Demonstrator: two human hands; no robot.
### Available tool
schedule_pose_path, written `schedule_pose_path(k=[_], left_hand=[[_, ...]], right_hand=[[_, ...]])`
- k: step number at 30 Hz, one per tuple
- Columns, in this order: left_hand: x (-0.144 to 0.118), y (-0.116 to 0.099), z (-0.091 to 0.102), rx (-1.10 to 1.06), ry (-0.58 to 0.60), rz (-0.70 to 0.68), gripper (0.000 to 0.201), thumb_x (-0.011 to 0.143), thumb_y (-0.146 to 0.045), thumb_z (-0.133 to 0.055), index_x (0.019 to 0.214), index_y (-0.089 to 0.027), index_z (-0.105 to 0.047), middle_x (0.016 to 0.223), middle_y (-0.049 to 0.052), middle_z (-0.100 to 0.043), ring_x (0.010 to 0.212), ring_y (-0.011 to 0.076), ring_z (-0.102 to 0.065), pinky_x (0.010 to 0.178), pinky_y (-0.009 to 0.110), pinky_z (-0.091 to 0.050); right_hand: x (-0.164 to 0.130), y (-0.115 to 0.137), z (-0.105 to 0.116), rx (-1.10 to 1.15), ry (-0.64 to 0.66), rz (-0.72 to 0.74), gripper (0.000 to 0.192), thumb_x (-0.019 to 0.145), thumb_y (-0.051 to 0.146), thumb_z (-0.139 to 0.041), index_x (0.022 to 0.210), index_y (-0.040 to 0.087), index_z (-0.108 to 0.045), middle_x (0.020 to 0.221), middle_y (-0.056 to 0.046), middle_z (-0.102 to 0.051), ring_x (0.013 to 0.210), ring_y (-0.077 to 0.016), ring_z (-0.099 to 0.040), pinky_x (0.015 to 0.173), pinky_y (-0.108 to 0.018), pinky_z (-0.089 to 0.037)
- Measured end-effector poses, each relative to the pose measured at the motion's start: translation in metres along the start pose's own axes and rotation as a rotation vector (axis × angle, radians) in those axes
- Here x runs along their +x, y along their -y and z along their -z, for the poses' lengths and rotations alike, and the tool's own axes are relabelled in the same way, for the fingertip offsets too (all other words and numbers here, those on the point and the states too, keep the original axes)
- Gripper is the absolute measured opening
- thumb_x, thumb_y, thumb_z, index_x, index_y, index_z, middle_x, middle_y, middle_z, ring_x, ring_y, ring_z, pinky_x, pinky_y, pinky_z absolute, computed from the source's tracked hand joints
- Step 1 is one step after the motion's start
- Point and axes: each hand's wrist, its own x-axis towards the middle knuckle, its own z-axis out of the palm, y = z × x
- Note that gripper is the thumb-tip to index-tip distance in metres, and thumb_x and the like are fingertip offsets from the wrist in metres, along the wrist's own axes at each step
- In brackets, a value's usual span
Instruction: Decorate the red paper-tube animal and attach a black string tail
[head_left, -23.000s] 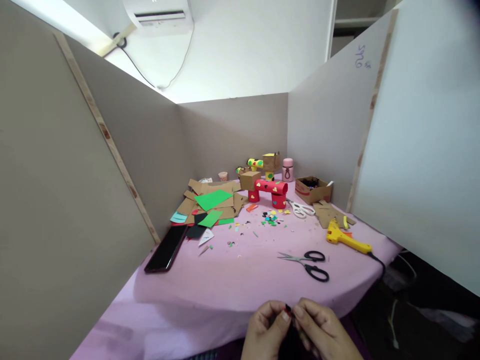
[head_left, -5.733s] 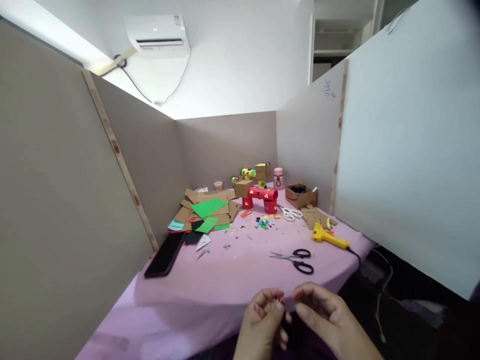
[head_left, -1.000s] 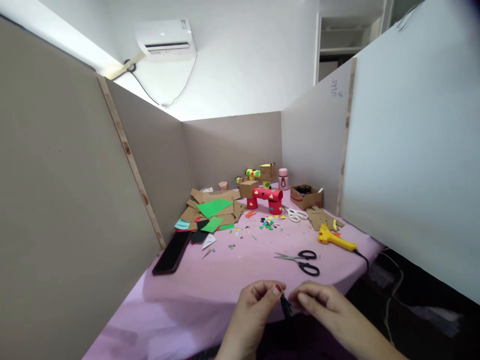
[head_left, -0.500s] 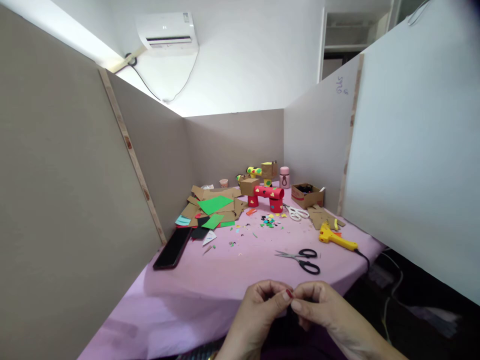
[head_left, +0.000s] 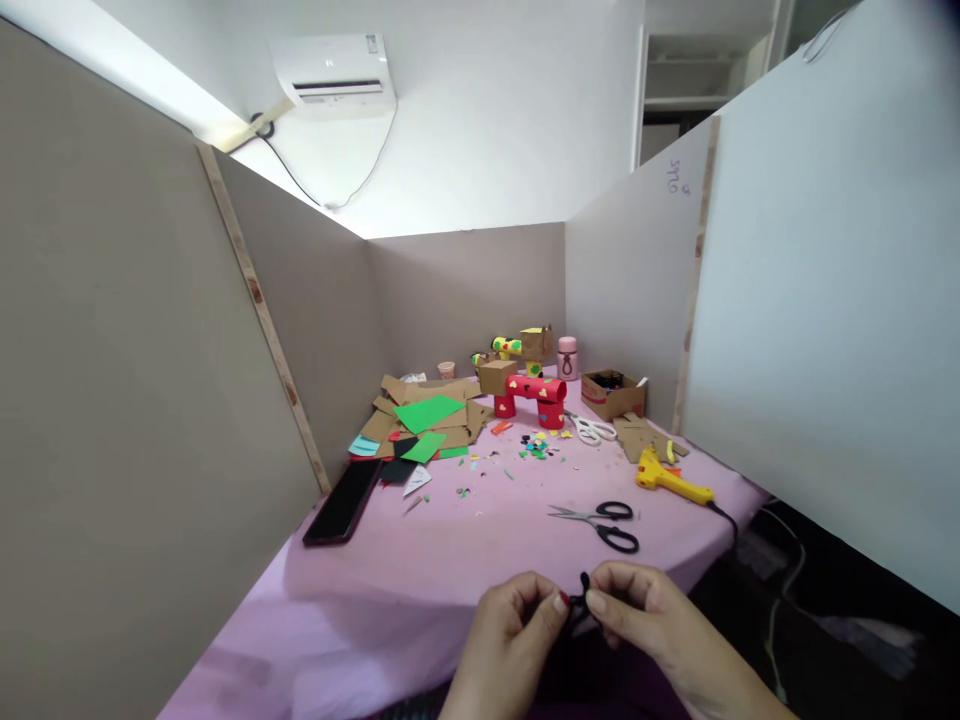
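At the near edge of the table, a small black piece (head_left: 584,583) shows between my two hands; its kind is unclear. My left hand (head_left: 517,635) pinches one side of it between thumb and fingers. The other side is pinched by my right hand (head_left: 637,610). Just beyond them lie black-handled scissors (head_left: 600,520) with spread blades, pointing left. Farther back stands a red paper figure (head_left: 536,390) with a cardboard box for a head and coloured cut-outs stuck on it. Behind it is a similar yellow figure (head_left: 508,346).
A yellow glue gun (head_left: 673,480) lies at the right, its cord over the edge. White scissors (head_left: 592,430), paper scraps (head_left: 538,445) and a cardboard box (head_left: 613,400) sit farther back. Green paper (head_left: 429,409) on cardboard and a phone (head_left: 343,502) are at left. Partitions enclose the table.
My hands have drawn slightly apart, the left one moving left. The black piece between my fingertips now shows more. The things on the table have stayed in place.
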Motion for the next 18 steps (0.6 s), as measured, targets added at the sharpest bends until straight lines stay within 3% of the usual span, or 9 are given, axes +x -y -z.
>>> schedule_pose_path(k=[4,9,13,18], left_hand=[[0.004,0.004,0.004,-0.066,0.040,-0.022,0.035,0.079,-0.048,-0.054,0.065,-0.016,-0.053,0.060,-0.003,-0.044,0.060,0.0129,-0.039,0.058,0.025,-0.030],[0.007,0.007,0.006,-0.240,0.057,0.051,0.043,0.070,-0.058,-0.062,0.062,-0.016,-0.054,0.057,-0.002,-0.050,0.056,0.0118,-0.041,0.058,0.024,-0.032],[0.007,0.003,0.004,-0.288,0.082,0.083,0.043,0.066,-0.056,-0.068,0.077,-0.015,-0.061,0.071,0.001,-0.058,0.064,0.0130,-0.048,0.062,0.024,-0.034],[0.006,0.002,0.003,-0.273,0.104,0.075,0.036,0.066,-0.048,-0.072,0.066,-0.014,-0.057,0.057,-0.005,-0.047,0.056,0.0092,-0.037,0.055,0.022,-0.027]], right_hand=[[-0.001,0.004,0.000,0.009,-0.008,0.001,0.038,0.066,0.052,-0.074,0.065,0.017,-0.059,0.054,0.004,-0.048,0.053,-0.0134,-0.040,0.053,-0.025,-0.033],[-0.003,0.007,0.002,0.018,-0.038,-0.011,0.037,0.066,0.052,-0.074,0.066,0.018,-0.060,0.054,0.004,-0.049,0.053,-0.0136,-0.041,0.053,-0.024,-0.032],[-0.003,0.010,0.000,0.013,-0.018,-0.011,0.036,0.067,0.051,-0.074,0.066,0.018,-0.061,0.055,0.004,-0.049,0.054,-0.0132,-0.040,0.053,-0.024,-0.032],[-0.004,0.014,0.000,0.014,-0.005,-0.011,0.033,0.069,0.046,-0.073,0.066,0.016,-0.060,0.055,0.004,-0.049,0.054,-0.0126,-0.040,0.054,-0.024,-0.032]])
